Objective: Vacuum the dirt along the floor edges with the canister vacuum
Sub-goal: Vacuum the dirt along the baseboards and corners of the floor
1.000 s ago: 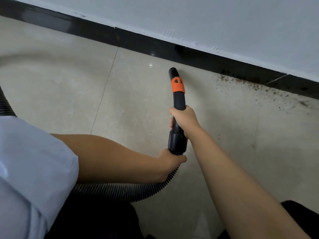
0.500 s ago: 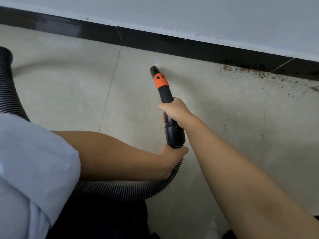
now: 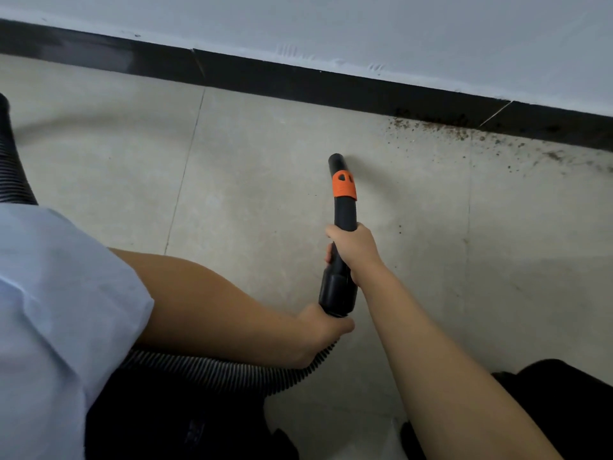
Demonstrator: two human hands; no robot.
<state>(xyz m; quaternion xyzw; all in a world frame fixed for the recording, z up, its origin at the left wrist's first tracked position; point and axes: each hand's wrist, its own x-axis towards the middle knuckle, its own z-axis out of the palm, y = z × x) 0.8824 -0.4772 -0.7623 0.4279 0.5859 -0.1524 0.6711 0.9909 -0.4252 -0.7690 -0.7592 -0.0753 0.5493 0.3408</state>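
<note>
- The right hand (image 3: 353, 250) is wrapped around the black vacuum nozzle (image 3: 343, 234) at mid-frame, fingers curled tight on the tube below its orange collar (image 3: 344, 184).
- The left hand (image 3: 323, 330) grips the ribbed hose (image 3: 212, 371) where it joins the nozzle's wide end, fingers closed around it; the hose runs off toward the lower left and shows again at the left edge.
- The nozzle tip (image 3: 336, 160) points up-frame and sits on or just above the floor tile (image 3: 258, 180); which of the two cannot be told. It is well apart from the black baseboard (image 3: 298, 83).
- The dirt (image 3: 441, 129) lies in the upper right, a band of brown crumbs against the baseboard with loose specks spreading down and right of it.
- To do this step well, I judge the tip should swing right and forward to the near end of the band, then travel slowly along the baseboard, mouth kept low.
- The left hand should feed slack so the hose does not tug the tip off line.
- The scattered specks likely want a second pass.
</note>
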